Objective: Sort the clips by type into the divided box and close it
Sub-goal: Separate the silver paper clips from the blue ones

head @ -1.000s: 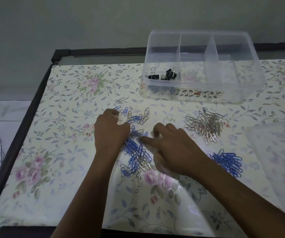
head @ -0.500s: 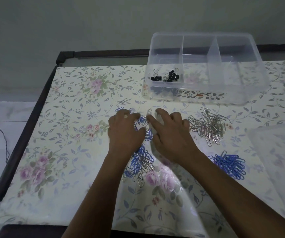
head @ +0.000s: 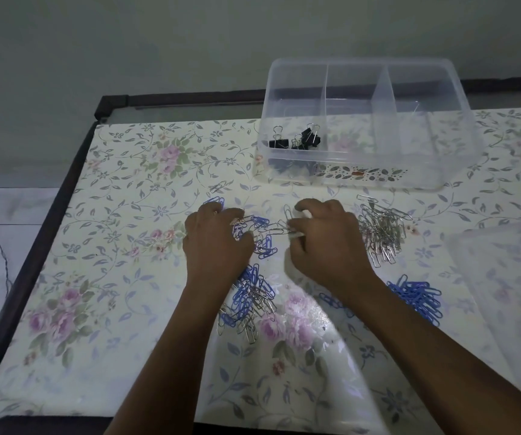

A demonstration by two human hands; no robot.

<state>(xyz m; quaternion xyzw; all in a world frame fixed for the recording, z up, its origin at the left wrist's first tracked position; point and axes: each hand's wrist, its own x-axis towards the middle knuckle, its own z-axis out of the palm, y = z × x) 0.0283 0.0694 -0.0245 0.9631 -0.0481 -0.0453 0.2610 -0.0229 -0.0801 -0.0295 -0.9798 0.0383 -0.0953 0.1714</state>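
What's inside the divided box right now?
Only black binder clips, in the left compartment of the divided box. The other two compartments show no clips, though glare on the clear walls could hide a thin one.

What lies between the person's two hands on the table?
In the head view, a tangle of mixed blue and silver paper clips lies on the tablecloth between the left hand and the right hand; both hands' fingers reach into it.
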